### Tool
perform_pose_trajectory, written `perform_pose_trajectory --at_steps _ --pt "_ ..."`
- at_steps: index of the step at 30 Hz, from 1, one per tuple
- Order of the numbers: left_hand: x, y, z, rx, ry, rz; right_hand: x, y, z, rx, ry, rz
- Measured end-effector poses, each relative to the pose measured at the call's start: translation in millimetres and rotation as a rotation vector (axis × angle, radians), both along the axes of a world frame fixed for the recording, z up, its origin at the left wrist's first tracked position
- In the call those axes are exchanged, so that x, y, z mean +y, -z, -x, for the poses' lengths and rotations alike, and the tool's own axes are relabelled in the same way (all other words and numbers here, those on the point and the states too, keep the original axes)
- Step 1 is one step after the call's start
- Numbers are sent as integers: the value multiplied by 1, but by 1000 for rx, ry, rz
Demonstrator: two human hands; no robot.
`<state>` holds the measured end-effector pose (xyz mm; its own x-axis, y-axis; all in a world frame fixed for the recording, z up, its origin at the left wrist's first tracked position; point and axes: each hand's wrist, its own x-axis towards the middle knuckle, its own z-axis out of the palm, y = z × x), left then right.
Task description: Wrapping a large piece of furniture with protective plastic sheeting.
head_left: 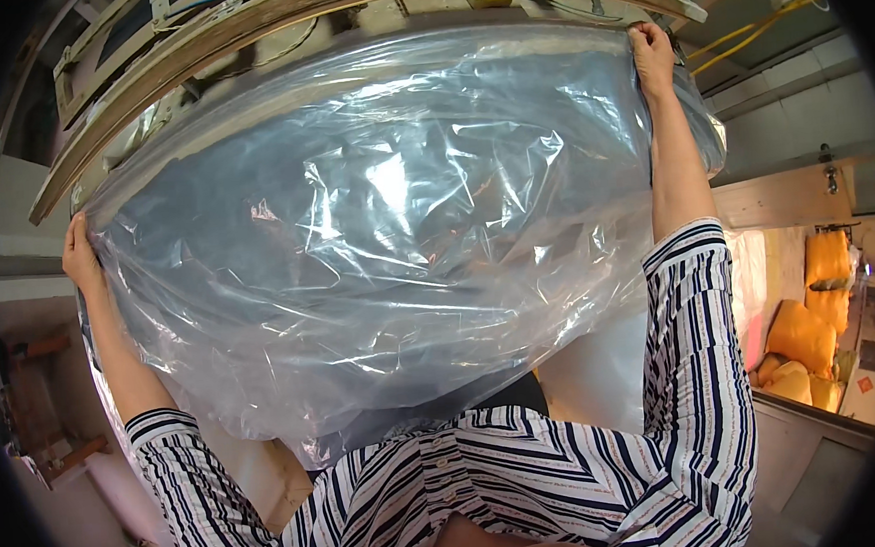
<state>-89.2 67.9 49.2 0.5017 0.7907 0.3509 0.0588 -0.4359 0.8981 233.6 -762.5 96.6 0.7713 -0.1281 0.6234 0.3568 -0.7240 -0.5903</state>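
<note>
Left hand: clamped on plastic at far-left corner
Right hand: clamped on far edge, toward the right
Plastic: spread between both, near side of beam
Long axis: laid left to right

The plastic sheet spreads before the person's shirt, between the left hand at its left corner and the right hand at its far right edge. Beyond the sheet, a wooden beam runs from left to right. Cables hang to the right of the right hand; nearer, right of the right sleeve, sacks lie together, below a board.
</note>
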Motion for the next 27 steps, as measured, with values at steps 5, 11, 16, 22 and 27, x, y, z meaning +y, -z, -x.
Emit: perform_pose_trajectory --at_steps 5,11,16,22,27 --pt "38 12 1 17 -56 -82 -3 4 -10 46 -24 -30" --pt "79 17 6 220 -180 -77 0 10 -9 -6 46 -99" --pt "88 9 19 20 -23 444 9 11 -2 -35 65 -224" --pt "82 6 29 -54 61 460 -7 -4 4 50 51 -419" --pt "68 7 29 -108 31 382 -4 6 -8 10 121 -381"
